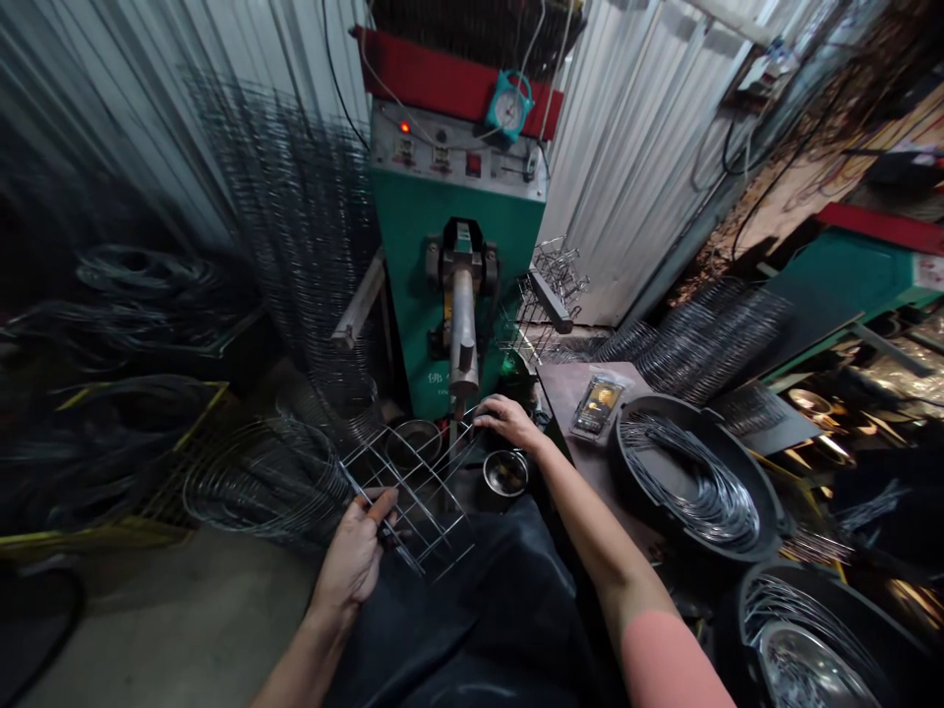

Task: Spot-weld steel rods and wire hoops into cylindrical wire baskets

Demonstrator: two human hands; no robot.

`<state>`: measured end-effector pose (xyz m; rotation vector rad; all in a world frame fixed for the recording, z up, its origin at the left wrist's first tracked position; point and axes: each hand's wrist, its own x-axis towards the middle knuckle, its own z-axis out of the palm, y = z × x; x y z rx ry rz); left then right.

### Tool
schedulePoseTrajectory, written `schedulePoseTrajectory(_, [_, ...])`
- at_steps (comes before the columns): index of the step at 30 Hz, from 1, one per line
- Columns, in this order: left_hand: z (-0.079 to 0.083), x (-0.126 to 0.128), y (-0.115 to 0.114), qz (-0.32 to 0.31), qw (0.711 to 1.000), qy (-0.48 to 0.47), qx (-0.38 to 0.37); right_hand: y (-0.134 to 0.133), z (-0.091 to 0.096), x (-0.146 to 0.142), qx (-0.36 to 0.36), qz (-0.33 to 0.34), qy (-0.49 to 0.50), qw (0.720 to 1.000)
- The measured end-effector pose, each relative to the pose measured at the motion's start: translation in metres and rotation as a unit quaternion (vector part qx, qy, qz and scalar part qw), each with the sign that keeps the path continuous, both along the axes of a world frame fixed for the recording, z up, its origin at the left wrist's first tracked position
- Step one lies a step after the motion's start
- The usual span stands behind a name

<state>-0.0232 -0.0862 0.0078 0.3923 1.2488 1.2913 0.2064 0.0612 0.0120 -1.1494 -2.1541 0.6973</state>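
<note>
A wire grid [413, 474] of crossed metal rods lies tilted over my lap, its far edge close under the electrode arm [463, 334] of a green welding machine [402, 221]. My left hand [360, 541] grips the near left edge of the grid, thumb on top. At the grid's far right corner, my right hand [505, 421] has its fingers pressed together on the wire there; the fingertips are partly hidden. Just below that hand stands a small metal bowl [505, 473] with small pieces in it. Another round bowl [414, 444] shows through the grid.
To the right, a side table [571, 379] bears a bagged phone [599, 403] and a black pan [626, 472] of bent wires. A second pan [744, 629] stands nearer. Left are wire rings [258, 477] and a tall stack of wire racks [295, 216].
</note>
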Motion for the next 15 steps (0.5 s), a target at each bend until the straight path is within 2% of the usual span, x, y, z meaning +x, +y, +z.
schedulePoseTrajectory(8, [-0.001,0.002,0.003,0.031,0.999,-0.032,0.005,0.0,-0.004,-0.002,0.012,-0.002,0.025,1.0])
schedulePoseTrajectory(15, [-0.002,-0.006,0.014,0.049,0.998,-0.03,0.015,0.007,-0.011,-0.009,0.034,-0.011,0.056,0.998])
